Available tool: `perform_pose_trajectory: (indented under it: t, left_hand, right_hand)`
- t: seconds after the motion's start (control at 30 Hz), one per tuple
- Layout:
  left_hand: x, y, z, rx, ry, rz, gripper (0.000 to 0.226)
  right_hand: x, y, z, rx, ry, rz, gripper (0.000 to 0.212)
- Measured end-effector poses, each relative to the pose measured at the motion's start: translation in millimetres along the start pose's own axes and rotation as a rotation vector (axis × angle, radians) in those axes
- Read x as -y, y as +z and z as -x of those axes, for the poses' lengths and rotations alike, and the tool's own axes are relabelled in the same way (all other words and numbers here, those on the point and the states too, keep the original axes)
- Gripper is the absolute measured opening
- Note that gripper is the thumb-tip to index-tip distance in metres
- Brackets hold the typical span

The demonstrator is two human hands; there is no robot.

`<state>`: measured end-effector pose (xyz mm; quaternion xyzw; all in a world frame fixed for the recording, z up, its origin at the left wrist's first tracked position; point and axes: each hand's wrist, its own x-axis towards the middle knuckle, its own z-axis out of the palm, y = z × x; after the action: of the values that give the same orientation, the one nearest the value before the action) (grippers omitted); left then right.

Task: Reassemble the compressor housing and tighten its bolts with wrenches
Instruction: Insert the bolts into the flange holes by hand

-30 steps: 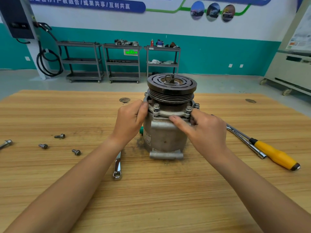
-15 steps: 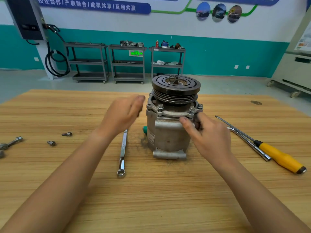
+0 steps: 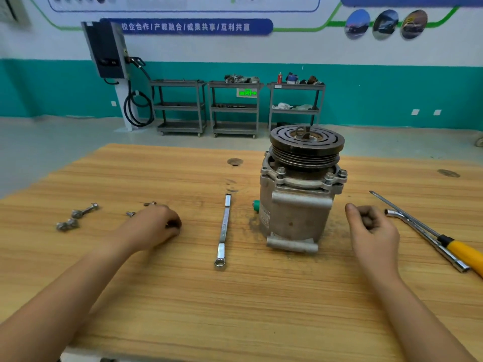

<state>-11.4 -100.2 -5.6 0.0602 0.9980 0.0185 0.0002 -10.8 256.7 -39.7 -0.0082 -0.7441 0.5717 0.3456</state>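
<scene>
The grey compressor (image 3: 295, 212) stands upright on the wooden table (image 3: 261, 309), its dark pulley (image 3: 305, 145) on top. Bolts (image 3: 281, 171) sit in its flange. My left hand (image 3: 154, 226) is down on the table to the compressor's left, its fingers curled round a small dark bolt at their tips. Two more small bolts (image 3: 150, 203) lie just behind it. Right of the compressor, my right hand (image 3: 371, 228) hovers loosely curled and holds nothing. A ring wrench (image 3: 224, 228) lies between my left hand and the compressor.
An L-shaped socket wrench (image 3: 423, 240) and a yellow-handled screwdriver (image 3: 462, 253) lie at the right. Two larger bolts (image 3: 85, 210) rest at the far left. A green plug (image 3: 256, 205) sticks out of the compressor's left side. Shelving carts stand by the far wall.
Both hands have left the compressor flange. My left hand swung left and down to the loose bolts. My right hand drew back to the right. The camera has tilted up and left.
</scene>
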Motion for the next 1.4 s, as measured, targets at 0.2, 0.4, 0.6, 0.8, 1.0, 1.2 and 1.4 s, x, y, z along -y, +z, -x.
perform_pose_trajectory:
  t: [0.2,0.4,0.6,0.8,1.0,1.2,1.4]
  left_hand:
    - [-11,-7,-4,-0.072,0.026,0.335,0.015]
    - [-84,-56,-9,-0.393,0.13,1.369,0.016]
    - [-124,-76,-22,-0.485,0.247,1.254,0.019]
    - [-120,-79,-28,-0.484,0.264,1.048,0.019]
    - [-122,-83,-32,-0.459,0.333,0.72,0.02]
    - [-118,-65,-32,-0.503,0.299,0.902,0.019]
    - [-117,-58,-32,-0.288,0.227,1.238,0.018]
  right_hand:
    - [-6,-4,-2,0.006,0.083,-0.014,0.029]
    - [-6,-1,3,0.047,0.098,-0.02,0.025]
    - [-3,-4,3,0.046,0.141,-0.022,0.024]
    - [-2,-3,4,0.065,0.157,-0.007,0.024]
    - [-3,-2,4,0.092,0.175,-0.023,0.022]
    - [0,0,6,0.096,0.165,-0.014,0.022]
    - [24,4,15,0.01,0.188,-0.151,0.015]
